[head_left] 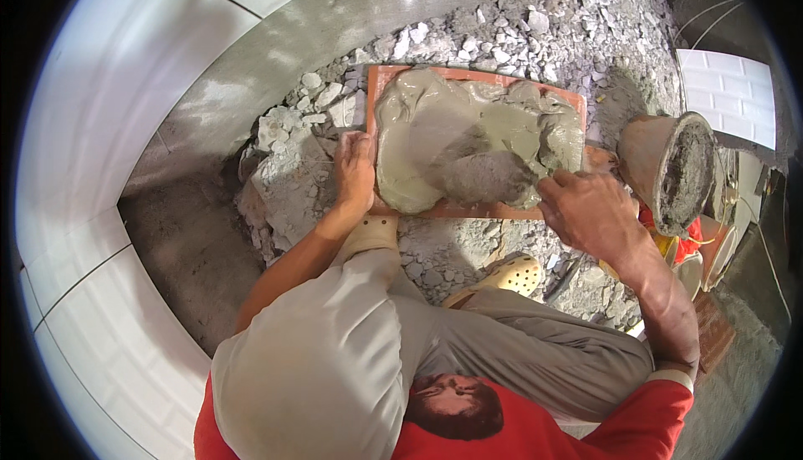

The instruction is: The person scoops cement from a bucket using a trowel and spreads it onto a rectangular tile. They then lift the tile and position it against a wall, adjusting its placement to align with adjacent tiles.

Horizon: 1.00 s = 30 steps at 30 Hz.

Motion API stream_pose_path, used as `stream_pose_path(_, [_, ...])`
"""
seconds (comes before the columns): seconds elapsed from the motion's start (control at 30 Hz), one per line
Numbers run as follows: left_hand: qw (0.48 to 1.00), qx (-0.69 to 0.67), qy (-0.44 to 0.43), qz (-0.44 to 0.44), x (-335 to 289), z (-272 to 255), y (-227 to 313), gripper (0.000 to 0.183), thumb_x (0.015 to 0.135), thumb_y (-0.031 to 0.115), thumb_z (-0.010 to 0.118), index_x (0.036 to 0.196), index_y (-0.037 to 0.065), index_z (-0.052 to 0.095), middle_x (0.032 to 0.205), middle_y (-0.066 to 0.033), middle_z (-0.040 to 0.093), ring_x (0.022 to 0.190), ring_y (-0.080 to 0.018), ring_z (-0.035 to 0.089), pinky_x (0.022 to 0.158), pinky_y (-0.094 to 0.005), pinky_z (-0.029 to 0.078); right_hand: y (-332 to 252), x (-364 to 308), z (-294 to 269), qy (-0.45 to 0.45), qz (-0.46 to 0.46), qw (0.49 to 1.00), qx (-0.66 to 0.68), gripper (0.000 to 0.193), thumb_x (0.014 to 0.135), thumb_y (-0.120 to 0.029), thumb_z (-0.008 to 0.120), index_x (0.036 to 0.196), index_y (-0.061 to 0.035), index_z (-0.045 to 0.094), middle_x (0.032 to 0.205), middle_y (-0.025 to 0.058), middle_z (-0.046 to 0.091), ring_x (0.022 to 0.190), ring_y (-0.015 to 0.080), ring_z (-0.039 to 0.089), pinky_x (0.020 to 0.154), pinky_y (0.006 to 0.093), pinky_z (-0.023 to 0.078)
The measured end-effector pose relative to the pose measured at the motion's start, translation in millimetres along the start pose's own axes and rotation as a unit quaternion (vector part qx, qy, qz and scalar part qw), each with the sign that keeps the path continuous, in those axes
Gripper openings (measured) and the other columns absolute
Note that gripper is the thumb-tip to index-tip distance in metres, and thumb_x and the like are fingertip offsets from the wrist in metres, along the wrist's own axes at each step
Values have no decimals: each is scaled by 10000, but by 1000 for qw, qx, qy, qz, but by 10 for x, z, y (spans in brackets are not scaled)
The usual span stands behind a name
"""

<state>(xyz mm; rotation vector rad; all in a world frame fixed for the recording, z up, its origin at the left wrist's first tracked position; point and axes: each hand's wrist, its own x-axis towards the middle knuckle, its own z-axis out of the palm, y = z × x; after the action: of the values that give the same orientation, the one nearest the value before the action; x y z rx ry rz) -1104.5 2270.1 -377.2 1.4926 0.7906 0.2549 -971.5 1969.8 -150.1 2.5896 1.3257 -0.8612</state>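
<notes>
An orange-red tile [374,92] lies on the rubble in front of me, its upward face covered by a thick bed of wet grey mortar [410,146]. My left hand [355,173] grips the tile's left edge, thumb and fingers closed on it. In my right hand [590,213], at the tile's near right corner, is what looks like a trowel [485,177]. Its rounded, mortar-smeared blade rests on the mortar and points left. My fingers wrap round its handle and hide most of it.
Broken rubble [493,38] surrounds the tile. A mortar-crusted bucket [648,159] leans at the right, with more containers [718,247] beside it. A white brick-patterned tile [728,92] lies behind. White wall tiles [109,100] rise at left. My yellow clog [514,274] is below the tile.
</notes>
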Motion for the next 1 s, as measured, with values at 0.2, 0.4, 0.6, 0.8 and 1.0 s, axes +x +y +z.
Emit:
stream_pose_path(0.2, [1000,-11,-1,-10,17,-15,-55,219,1017,219,573,1098,16,569,1036,-60,577,963,-162,534,891,-313,463,313,-13,343,84,31,996,28,167,967,-207,676,1020,-48,669,891,131,677,797,359,708,695,474,568])
stream_pose_path(0.4, [1000,-27,3,-13,19,-2,-71,205,1030,220,575,1086,23,569,1031,-46,574,971,-150,530,892,-305,457,414,57,339,91,19,988,127,213,997,-230,624,1040,-25,664,871,168,701,794,358,710,677,454,560])
stream_pose_path(0.6, [1000,22,-5,-15,17,-11,0,218,1049,233,560,1096,20,560,1025,-41,570,945,-145,522,870,-299,458,612,-147,95,-197,180,864,426,371,999,-314,506,976,20,667,809,185,635,640,311,639,646,411,531])
stream_pose_path(0.8, [997,-46,-8,-62,-11,12,125,230,1049,225,569,1121,8,546,1030,-50,571,915,-134,519,835,-298,470,688,-96,508,-38,-73,957,279,295,996,-254,569,993,27,657,734,192,653,707,387,671,688,490,508])
stream_pose_path(1.0, [995,-53,1,-82,19,4,51,259,1046,244,573,1139,3,552,1049,-58,573,942,-144,521,852,-309,471,571,-179,492,-81,2,982,171,250,974,-243,612,954,3,650,826,230,676,863,464,666,781,549,499])
